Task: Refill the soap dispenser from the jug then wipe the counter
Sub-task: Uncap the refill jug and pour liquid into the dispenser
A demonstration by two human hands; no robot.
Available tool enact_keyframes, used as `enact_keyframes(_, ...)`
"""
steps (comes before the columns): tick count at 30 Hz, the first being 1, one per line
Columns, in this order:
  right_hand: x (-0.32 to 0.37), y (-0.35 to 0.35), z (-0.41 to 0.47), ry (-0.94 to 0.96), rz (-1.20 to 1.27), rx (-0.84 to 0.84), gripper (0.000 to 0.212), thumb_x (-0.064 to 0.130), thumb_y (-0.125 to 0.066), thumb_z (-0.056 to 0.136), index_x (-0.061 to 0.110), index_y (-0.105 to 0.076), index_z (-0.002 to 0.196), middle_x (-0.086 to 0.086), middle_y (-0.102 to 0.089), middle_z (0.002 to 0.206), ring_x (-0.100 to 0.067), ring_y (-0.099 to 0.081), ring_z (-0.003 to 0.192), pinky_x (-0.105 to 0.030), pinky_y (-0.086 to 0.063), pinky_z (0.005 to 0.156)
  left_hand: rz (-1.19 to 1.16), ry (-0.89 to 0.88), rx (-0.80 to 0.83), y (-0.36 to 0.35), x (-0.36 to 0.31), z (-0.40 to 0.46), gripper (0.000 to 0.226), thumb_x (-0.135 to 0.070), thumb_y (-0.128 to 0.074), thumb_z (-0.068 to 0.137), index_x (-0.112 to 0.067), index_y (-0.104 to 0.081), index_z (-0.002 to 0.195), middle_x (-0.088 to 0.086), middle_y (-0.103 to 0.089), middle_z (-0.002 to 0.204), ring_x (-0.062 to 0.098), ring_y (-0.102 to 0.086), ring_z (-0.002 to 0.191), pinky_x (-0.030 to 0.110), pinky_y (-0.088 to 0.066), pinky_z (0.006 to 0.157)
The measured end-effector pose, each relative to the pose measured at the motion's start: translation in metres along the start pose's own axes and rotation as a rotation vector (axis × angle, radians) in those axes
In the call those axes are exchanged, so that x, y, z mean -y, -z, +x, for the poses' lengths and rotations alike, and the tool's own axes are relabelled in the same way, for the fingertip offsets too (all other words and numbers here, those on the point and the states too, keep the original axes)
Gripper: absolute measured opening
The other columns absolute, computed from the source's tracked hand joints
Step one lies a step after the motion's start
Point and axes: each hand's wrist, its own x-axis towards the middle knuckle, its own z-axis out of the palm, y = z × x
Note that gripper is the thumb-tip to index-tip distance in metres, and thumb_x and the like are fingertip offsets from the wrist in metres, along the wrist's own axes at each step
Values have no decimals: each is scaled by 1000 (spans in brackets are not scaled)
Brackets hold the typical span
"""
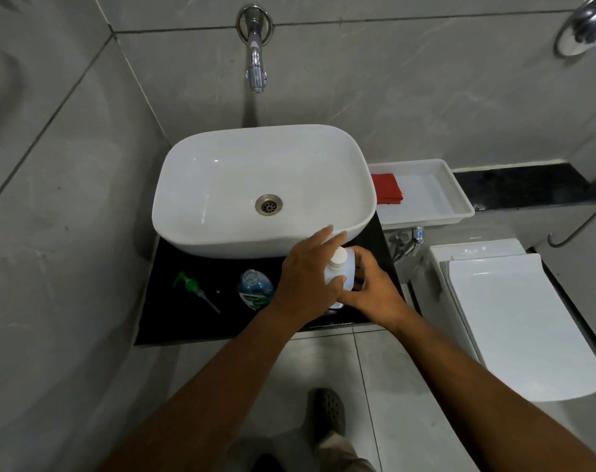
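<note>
- The black counter (174, 321) is narrow: the white basin (221, 185) fills its back part and overhangs the dark top, leaving only a front strip free.
- That strip ends at a wall on the left, and on the right near the toilet (514, 321); the front edge runs just under both wrists.
- The jug (340, 272), a small pale bottle with its white cap on, stands upright at the right end of the strip, just in front of the basin rim.
- The left hand (310, 281) lies against the jug's left side, thumb on its body, the other fingers spread and stretched towards the basin.
- The right hand (371, 287) curls around the jug's right side; its fingertips are partly hidden.
- The soap dispenser (255, 289) stands open just left of the left hand, holding some blue liquid.
- Its green pump (194, 291) lies flat further left, apart from it.
- A white tray (460, 202) right of the basin holds a red cloth (386, 187).
</note>
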Motion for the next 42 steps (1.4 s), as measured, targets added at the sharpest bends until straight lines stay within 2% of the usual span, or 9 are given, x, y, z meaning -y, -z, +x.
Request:
enact_keyframes(3, 2, -1, -1, 9, -20, 14, 82, 30, -84, 70, 43, -33, 132, 25, -49, 124, 0, -53, 113, -5, -48, 74, -8, 40, -98, -4, -5, -3, 44, -16, -68, 82, -14, -59, 125, 10, -62, 125, 25, -56, 113, 43, -46, 102)
enact_keyframes(7, -1, -4, -1, 31, -74, 1, 81, 29, -83, 72, 47, -32, 132, 25, -49, 126, -2, -53, 114, -8, -48, 77, 49, 134, -290, -9, -13, 1, 41, -35, -75, 77, -14, -63, 110, 8, -68, 108, 23, -60, 98, 27, -40, 88)
enact_keyframes(13, -6, 1, -3, 9, -57, -56, 79, 21, -87, 66, 45, -38, 123, 25, -52, 116, 6, -54, 108, -8, -50, 72, -358, 368, -477, -10, -8, -5, 26, -31, -69, 78, -22, -62, 101, -6, -62, 100, 12, -59, 92, 27, -53, 81)
enact_keyframes(18, -10, 15, -6, -7, -23, -109, 79, 15, -88, 64, 39, -42, 123, 21, -54, 117, 15, -52, 104, -5, -48, 72, -295, 511, -278, -29, 28, -29, 31, -12, -69, 79, -17, -65, 110, 3, -66, 111, 18, -61, 102, 29, -50, 89)
enact_keyframes(22, -10, 31, -8, -26, -20, -151, 77, 14, -88, 63, 51, -44, 113, 21, -57, 115, 15, -54, 100, -5, -48, 69, -151, 461, -103, -52, 37, -25, 36, -9, -69, 79, -12, -65, 114, 8, -64, 116, 23, -60, 107, 26, -45, 90)
enact_keyframes(26, -13, 44, -11, -43, -7, -161, 76, 10, -87, 65, 36, -44, 122, 16, -57, 119, 11, -55, 103, -8, -49, 72, -24, 434, 2, -74, 41, -12, 39, -13, -70, 81, -12, -62, 119, 11, -62, 119, 29, -58, 109, 34, -46, 93)
enact_keyframes(33, -16, 54, -12, -68, 12, -143, 74, 6, -85, 67, 32, -43, 122, 19, -54, 115, 17, -53, 99, -5, -48, 69, 22, 431, 56, -91, 57, -8, 43, -10, -73, 78, -10, -63, 120, 16, -59, 120, 34, -56, 109, 40, -47, 96)
enact_keyframes(39, -17, 55, -11, -73, 23, -97, 76, 11, -85, 69, 37, -41, 125, 16, -54, 123, 4, -54, 111, -17, -53, 81, -35, 426, 61, -92, 61, -19, 59, -13, -75, 76, -10, -54, 131, 15, -50, 133, 32, -51, 120, 32, -37, 103)
enact_keyframes(42, -14, 53, -12, -63, 24, -97, 74, 13, -85, 69, 46, -43, 120, 20, -56, 121, 5, -55, 110, -14, -52, 80, -106, 441, 28, -82, 58, -35, 58, -18, -75, 77, -13, -54, 131, 10, -49, 129, 29, -56, 109, 35, -46, 97)
